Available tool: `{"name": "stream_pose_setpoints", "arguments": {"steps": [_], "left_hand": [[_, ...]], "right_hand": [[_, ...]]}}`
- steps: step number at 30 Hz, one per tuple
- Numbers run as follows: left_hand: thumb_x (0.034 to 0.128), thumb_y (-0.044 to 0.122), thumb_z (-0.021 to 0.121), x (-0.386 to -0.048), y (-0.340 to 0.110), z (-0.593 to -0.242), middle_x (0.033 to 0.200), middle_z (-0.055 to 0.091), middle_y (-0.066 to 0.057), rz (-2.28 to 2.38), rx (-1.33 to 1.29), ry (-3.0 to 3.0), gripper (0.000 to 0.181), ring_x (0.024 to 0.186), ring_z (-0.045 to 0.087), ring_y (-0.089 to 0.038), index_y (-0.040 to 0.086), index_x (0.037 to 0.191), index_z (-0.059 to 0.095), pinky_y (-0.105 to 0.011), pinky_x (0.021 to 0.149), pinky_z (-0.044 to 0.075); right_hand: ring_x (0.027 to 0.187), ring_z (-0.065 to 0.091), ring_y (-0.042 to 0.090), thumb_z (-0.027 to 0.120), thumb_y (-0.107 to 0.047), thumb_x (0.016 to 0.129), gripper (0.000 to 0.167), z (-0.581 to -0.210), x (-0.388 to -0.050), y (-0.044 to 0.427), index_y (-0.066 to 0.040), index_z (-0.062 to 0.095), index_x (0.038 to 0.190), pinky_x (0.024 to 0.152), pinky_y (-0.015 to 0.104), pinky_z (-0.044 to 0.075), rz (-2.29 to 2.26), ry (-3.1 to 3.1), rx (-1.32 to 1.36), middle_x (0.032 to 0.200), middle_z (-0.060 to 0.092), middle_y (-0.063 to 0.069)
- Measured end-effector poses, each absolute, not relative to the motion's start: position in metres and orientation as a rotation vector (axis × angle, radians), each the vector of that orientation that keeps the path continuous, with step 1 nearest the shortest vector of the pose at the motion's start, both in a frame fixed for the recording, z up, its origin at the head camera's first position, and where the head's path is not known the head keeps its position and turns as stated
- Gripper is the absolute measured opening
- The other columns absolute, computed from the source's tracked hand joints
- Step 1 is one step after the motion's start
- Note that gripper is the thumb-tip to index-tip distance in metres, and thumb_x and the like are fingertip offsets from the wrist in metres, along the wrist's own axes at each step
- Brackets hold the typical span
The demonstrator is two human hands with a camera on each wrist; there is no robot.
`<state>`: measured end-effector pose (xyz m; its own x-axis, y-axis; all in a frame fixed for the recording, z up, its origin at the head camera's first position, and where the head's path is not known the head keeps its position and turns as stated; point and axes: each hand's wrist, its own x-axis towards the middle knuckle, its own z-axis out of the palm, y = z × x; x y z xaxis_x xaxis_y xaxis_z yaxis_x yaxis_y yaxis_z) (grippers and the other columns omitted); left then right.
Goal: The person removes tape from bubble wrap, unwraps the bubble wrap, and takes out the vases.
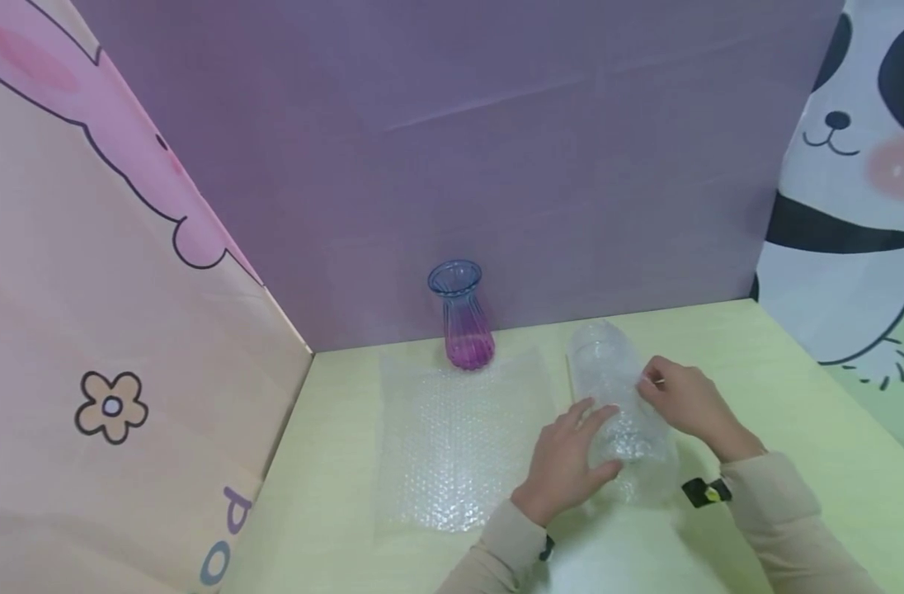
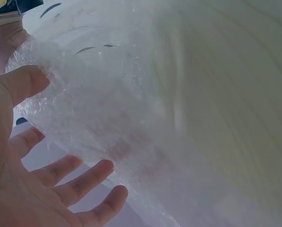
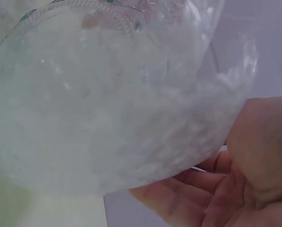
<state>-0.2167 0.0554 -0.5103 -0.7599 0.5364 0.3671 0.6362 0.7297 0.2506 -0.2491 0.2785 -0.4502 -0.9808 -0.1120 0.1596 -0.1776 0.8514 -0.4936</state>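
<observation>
A bundle of clear bubble wrap [image 1: 608, 371] lies on the table, rolled round something clear. In the right wrist view a ribbed, glass-like rim [image 3: 65, 7] shows through the wrap; the rest of that object is blurred by the layers. My left hand [image 1: 567, 462] rests against the bundle's near left side with fingers spread and fairly straight, also in the left wrist view [image 2: 51, 170]. On the bundle's right side my right hand [image 1: 685, 400] pinches the edge of the bubble wrap with curled fingers. Part of its grip is hidden behind the wrap in the right wrist view.
A flat sheet of bubble wrap [image 1: 459, 445] lies left of the bundle on the pale yellow table [image 1: 311, 462]. At its far edge stands a blue-to-pink glass vase [image 1: 467, 322]. A purple backdrop [image 1: 437, 165] rises behind, with printed panels on both sides.
</observation>
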Motion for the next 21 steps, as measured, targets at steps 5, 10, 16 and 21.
{"name": "stream_pose_setpoints", "arguments": {"steps": [5,10,16,21], "left_hand": [[0.0915,0.052,0.070,-0.217,0.055,-0.510,0.157,0.048,-0.002,-0.546,-0.920,-2.648,0.072,0.133,0.058,-0.018,0.034,0.155,0.040,-0.035,0.097,0.054],[0.0918,0.053,0.070,-0.218,0.055,-0.511,0.157,0.048,-0.002,-0.556,-0.919,-2.647,0.072,0.133,0.058,-0.018,0.033,0.154,0.041,-0.034,0.097,0.054],[0.0924,0.052,0.069,-0.217,0.054,-0.510,0.158,0.047,-0.002,-0.570,-0.916,-2.666,0.071,0.134,0.058,-0.018,0.033,0.155,0.040,-0.035,0.098,0.054],[0.0924,0.052,0.069,-0.218,0.053,-0.509,0.157,0.048,-0.002,-0.573,-0.914,-2.668,0.071,0.132,0.059,-0.017,0.034,0.154,0.040,-0.034,0.097,0.054]], "right_hand": [[0.103,0.070,0.049,0.056,-0.023,0.103,0.022,-0.452,-0.247,0.284,-0.003,0.064,0.102,0.082,0.059,0.059,0.899,-2.877,0.209,0.111,0.072,0.029],[0.102,0.070,0.048,0.055,-0.024,0.105,0.022,-0.457,-0.245,0.290,-0.004,0.064,0.100,0.082,0.058,0.060,0.944,-2.824,0.221,0.109,0.073,0.028],[0.096,0.074,0.041,0.056,-0.027,0.105,0.023,-0.459,-0.243,0.294,-0.007,0.065,0.099,0.074,0.045,0.060,0.982,-2.787,0.222,0.104,0.075,0.023],[0.097,0.074,0.040,0.055,-0.031,0.106,0.025,-0.460,-0.237,0.299,-0.008,0.065,0.100,0.070,0.029,0.055,1.019,-2.759,0.166,0.107,0.075,0.021]]}}
